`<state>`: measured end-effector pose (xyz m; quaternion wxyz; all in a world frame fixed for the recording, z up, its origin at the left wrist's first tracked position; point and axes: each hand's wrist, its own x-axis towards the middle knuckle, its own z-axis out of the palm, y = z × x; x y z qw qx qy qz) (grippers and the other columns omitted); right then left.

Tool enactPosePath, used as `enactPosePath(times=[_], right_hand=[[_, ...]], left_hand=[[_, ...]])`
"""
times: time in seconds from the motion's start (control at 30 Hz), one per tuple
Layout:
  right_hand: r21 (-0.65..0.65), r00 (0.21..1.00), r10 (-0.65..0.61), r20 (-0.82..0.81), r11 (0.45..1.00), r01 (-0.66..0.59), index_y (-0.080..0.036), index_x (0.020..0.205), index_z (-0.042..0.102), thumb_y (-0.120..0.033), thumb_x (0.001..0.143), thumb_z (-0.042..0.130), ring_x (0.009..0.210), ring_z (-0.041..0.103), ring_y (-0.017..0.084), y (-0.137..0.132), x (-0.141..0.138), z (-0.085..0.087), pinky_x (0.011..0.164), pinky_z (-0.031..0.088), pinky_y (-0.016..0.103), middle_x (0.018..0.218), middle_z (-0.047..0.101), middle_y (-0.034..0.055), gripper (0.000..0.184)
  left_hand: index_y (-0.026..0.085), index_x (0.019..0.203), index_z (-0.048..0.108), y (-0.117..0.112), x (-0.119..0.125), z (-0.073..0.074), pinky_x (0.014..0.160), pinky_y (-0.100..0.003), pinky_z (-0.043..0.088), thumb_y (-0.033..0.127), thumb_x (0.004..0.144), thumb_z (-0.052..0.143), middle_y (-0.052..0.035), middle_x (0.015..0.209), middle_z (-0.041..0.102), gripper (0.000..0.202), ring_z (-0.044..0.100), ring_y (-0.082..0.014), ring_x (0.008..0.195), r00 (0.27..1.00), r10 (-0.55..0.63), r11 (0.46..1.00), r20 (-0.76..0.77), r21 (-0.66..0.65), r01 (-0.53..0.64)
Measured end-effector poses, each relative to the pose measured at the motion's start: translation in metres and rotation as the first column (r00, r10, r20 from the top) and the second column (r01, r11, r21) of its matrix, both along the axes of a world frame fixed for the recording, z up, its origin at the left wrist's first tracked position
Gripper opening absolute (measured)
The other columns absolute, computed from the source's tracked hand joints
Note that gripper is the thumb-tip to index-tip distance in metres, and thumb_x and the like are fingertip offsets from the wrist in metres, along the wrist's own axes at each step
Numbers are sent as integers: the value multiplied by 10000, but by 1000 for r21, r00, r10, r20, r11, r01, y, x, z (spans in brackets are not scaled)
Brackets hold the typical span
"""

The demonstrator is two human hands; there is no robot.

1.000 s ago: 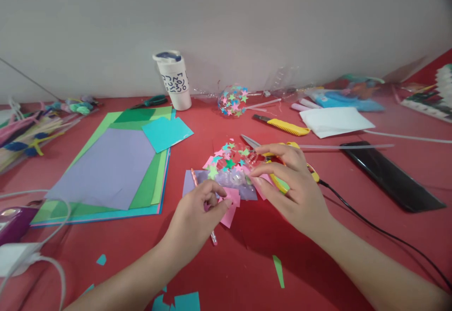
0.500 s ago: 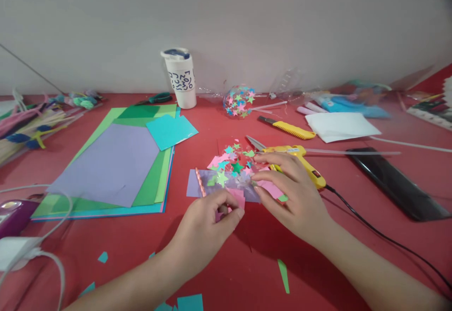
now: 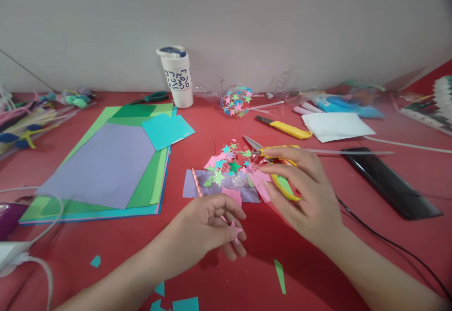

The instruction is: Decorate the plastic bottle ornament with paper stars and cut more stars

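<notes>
My left hand (image 3: 208, 226) pinches a small pink paper star (image 3: 235, 232) between thumb and fingers, low over the table. My right hand (image 3: 307, 188) hovers to its right with fingers apart and curved. Under and beside those fingers lie yellow-handled scissors (image 3: 286, 189), blades pointing to the back left. A yellow glue gun is mostly hidden behind the right hand; its clear glue stick (image 3: 349, 152) and black cord (image 3: 367, 223) show. In front of both hands, a dome dotted with coloured paper stars (image 3: 233, 166) rests near a purple paper strip (image 3: 189, 185) and pink paper pieces (image 3: 231, 195).
Coloured paper sheets (image 3: 102, 160) lie stacked at the left. Farther back are a white tumbler (image 3: 181, 85), a clear star-covered ball (image 3: 236, 101) and a yellow utility knife (image 3: 291, 129). A black case (image 3: 391, 184) lies at the right. Teal scraps (image 3: 185, 304) lie along the front.
My left hand has turned and its fingers opened out a little, showing the pink star. The right hand has shifted slightly right, and the scissors' handles show more. The view has moved a little.
</notes>
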<state>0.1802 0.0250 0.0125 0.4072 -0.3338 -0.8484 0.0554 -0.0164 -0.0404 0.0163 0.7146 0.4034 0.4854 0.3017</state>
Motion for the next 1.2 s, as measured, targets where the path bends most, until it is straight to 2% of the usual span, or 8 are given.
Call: enactPosePath(times=[0.1,0.2,0.37,0.5,0.6,0.7,0.93,1.2], right_hand=[[36,999,7,-49,999,-5,-218,944,593,-60,817,523,938,575,229,-5,2,8,821,463,401,996,592,98,214],[20,985,173,25,985,-173,-204,964,575,-52,826,504,786,601,175,-16,-2,9,703,495,314,856,630,58,217],[95,890,321,323,925,-368,-150,826,615,-97,853,429,522,566,146,-30,-12,4,473,411,271,610,650,29,195],[-94,955,2,298,995,27,-207,844,625,-254,884,389,564,589,127,-7,8,12,546,409,245,668,672,12,245],[-196,833,-376,405,855,481,-191,765,613,-384,830,453,506,545,188,28,37,19,476,318,286,612,642,64,259],[-339,772,-390,503,732,591,-202,591,603,-495,727,570,447,532,205,59,62,15,436,287,281,520,625,72,325],[-681,917,-215,336,618,394,-215,593,583,-452,618,691,498,548,152,76,78,-14,463,349,237,541,618,-18,262],[-849,900,-408,-150,520,94,-204,809,607,-444,693,637,591,591,158,72,88,-6,505,444,248,676,634,2,268]], left_hand=[[166,808,602,9,-20,14,453,-189,478,157,755,593,9,637,661,55,637,-108,482,991,2,997,-133,73,8],[157,787,587,21,-36,21,429,-178,472,172,738,634,17,574,656,70,598,-91,421,943,277,942,-182,246,-229],[156,869,565,32,-38,4,505,-196,517,198,760,634,0,679,682,135,664,-122,546,926,357,906,-121,285,-313],[163,894,542,31,-35,-4,507,-200,517,202,749,646,21,645,663,184,673,-135,563,932,346,917,-105,250,-312],[165,871,531,29,-37,0,416,-178,453,212,749,644,39,576,639,173,600,-99,441,937,330,927,-120,230,-297],[158,830,535,29,-39,6,411,-178,440,221,759,638,26,551,642,140,565,-87,415,940,316,931,-127,232,-281],[170,879,569,24,-32,16,664,-222,556,214,774,656,-18,772,729,143,692,-131,700,936,351,918,-38,210,-336],[176,782,511,22,-11,39,609,-206,550,198,807,621,-25,742,730,115,705,-136,665,965,261,947,10,188,-259]])
